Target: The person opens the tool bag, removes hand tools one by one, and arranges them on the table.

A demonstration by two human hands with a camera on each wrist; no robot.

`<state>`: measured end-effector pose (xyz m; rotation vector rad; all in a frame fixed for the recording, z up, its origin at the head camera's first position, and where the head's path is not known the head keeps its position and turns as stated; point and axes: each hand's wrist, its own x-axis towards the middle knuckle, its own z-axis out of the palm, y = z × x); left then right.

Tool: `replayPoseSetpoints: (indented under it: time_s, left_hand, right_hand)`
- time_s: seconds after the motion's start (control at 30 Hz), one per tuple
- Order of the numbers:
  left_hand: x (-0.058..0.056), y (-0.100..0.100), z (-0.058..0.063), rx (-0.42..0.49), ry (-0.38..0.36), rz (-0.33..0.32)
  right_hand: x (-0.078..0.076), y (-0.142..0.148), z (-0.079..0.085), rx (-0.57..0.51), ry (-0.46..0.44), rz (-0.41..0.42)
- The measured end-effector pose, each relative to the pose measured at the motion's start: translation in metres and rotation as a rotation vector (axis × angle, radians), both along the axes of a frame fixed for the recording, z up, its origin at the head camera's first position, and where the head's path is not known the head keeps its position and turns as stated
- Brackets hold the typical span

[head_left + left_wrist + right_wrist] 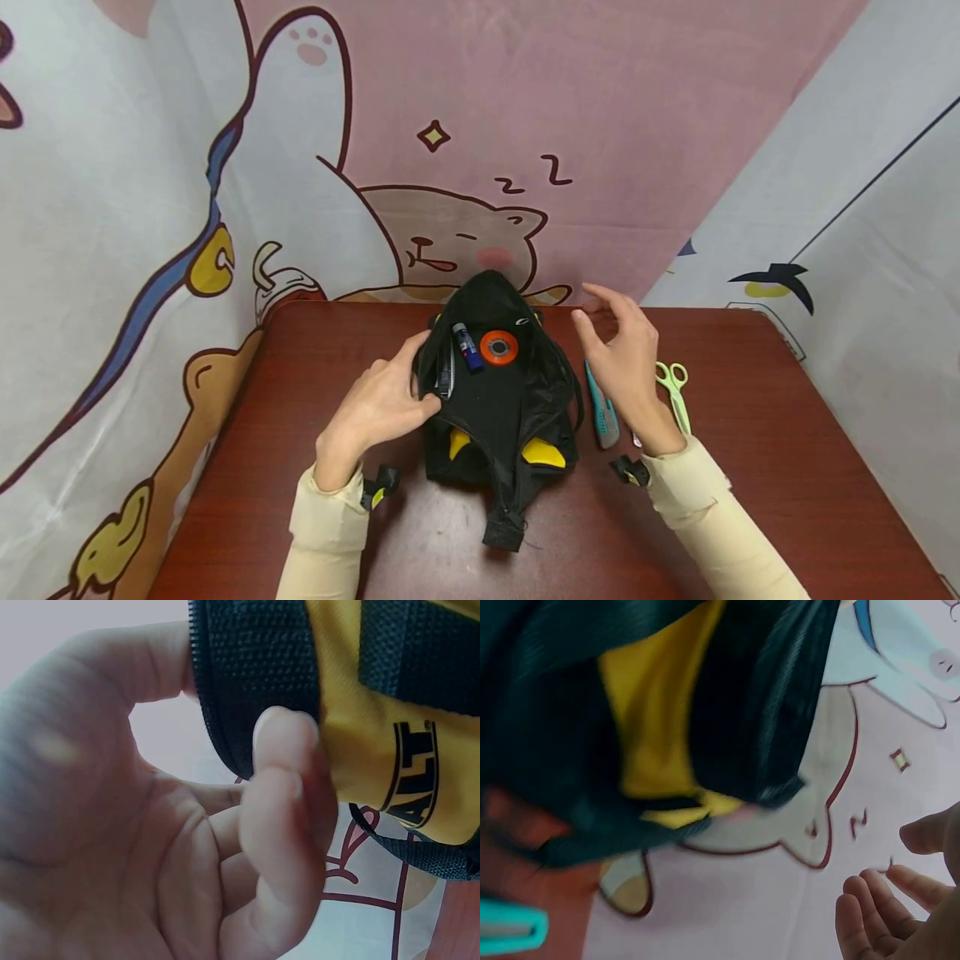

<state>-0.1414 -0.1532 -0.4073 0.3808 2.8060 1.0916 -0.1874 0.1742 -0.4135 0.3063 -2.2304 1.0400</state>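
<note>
A black and yellow zippered tool bag (480, 417) stands in the middle of the table. Its top is open in the head view, showing a blue tube with a pale cap (468, 347) and an orange ring-shaped roll (486, 347) inside. My left hand (378, 400) pinches the left rim of the bag, thumb on one side and fingers on the other; the zipper edge (206, 697) lies between them in the left wrist view. To the right, my right hand (624, 358) is raised apart from the bag, fingers spread and holding nothing.
A teal utility knife (602, 408) lies right of the bag. Beyond it are light green scissors (679, 404), partly hidden by the right wrist. A small whitish item (636, 439) shows beside that wrist. A printed cloth (637, 125) hangs behind the table.
</note>
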Motion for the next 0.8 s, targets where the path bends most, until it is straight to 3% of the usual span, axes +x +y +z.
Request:
replayPoseSetpoints:
  time_s: [0.13,0.43,0.8]
  left_hand:
    - [0.000,0.000,-0.001,0.002,-0.003,-0.003]
    - [-0.001,0.000,-0.002,0.008,0.003,-0.011]
    - [-0.001,0.000,-0.002,0.012,-0.008,-0.013]
  right_hand:
    - [-0.005,-0.023,0.010,-0.044,-0.007,0.079]
    - [-0.021,-0.065,0.024,-0.065,-0.127,0.191]
    - [-0.037,-0.088,-0.008,0.117,-0.255,0.306]
